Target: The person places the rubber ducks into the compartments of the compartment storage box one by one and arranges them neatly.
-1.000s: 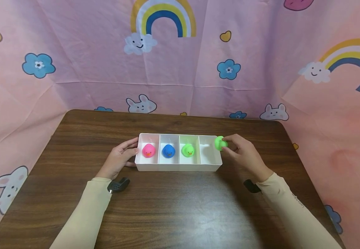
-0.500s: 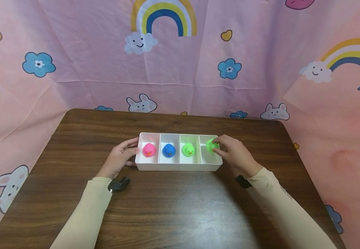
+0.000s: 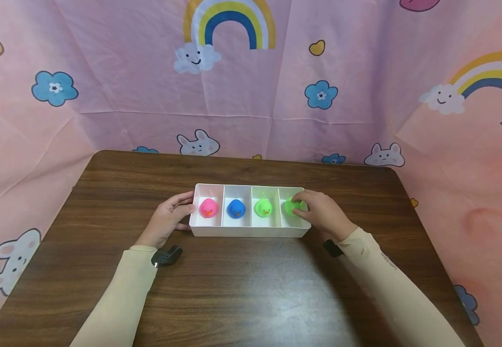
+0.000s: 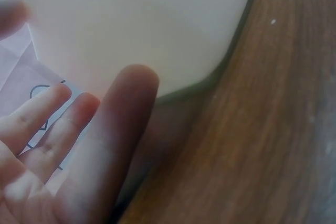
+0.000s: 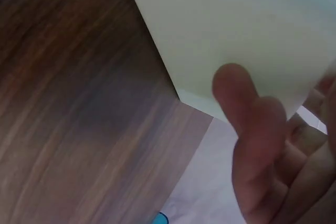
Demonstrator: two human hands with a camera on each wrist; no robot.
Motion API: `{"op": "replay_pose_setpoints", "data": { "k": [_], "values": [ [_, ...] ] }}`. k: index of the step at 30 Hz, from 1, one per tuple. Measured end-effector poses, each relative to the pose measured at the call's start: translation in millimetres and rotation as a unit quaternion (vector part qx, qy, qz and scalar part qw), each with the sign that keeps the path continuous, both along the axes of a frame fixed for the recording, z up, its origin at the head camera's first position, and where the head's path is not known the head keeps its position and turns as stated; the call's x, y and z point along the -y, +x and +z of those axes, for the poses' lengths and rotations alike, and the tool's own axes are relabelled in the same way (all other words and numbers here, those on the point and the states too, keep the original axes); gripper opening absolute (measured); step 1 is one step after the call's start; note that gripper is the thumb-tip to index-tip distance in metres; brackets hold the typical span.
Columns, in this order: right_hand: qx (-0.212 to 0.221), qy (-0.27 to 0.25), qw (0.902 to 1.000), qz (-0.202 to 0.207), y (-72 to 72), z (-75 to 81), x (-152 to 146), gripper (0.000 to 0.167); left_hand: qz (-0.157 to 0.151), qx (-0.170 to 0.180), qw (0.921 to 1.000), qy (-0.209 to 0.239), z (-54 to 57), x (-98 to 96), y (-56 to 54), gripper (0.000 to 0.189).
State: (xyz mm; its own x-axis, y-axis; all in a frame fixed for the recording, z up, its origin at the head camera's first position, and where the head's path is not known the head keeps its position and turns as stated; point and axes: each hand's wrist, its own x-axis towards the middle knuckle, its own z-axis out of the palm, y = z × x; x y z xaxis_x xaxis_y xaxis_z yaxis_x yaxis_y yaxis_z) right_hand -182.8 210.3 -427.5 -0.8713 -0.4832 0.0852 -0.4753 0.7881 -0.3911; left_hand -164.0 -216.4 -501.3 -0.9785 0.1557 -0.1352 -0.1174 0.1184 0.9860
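Observation:
A long white divided box [image 3: 251, 232] lies on the table in the head view. Its compartments hold a pink toy duck [image 3: 208, 207], a blue toy duck [image 3: 236, 208] and a green toy duck [image 3: 264, 207], from left to right. In the rightmost compartment is a second green toy duck [image 3: 291, 207], partly covered by my right hand [image 3: 324, 212], whose thumb and fingers pinch it. My left hand [image 3: 164, 219] touches the box's left end with fairly straight fingers, also seen against the pale end wall [image 4: 142, 19] in the left wrist view.
The brown wooden table [image 3: 233, 289] extends around the box on all sides. A pink patterned cloth [image 3: 242, 96] hangs behind and beside it. Dark wrist devices [image 3: 166, 256] sit at both cuffs.
My right hand has moved left with the green duck, from above the box's right edge down into the rightmost compartment. The left hand and box hold their place.

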Motion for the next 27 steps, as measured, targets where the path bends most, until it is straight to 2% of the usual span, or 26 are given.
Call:
{"op": "replay_pose_setpoints", "data": {
  "k": [9, 27],
  "values": [
    [0.001, 0.051, 0.9986, 0.007, -2.9, 2.5, 6.8, 0.023, 0.001, 0.006, 1.0, -0.003, 0.4, 0.4, -1.7, 0.064],
    [0.015, 0.074, 0.9971, 0.004, -4.8, 3.2, 9.3, 0.026, 0.0, 0.007, 1.0, -0.005, -2.1, -0.6, -1.5, 0.062]
  ]
}}
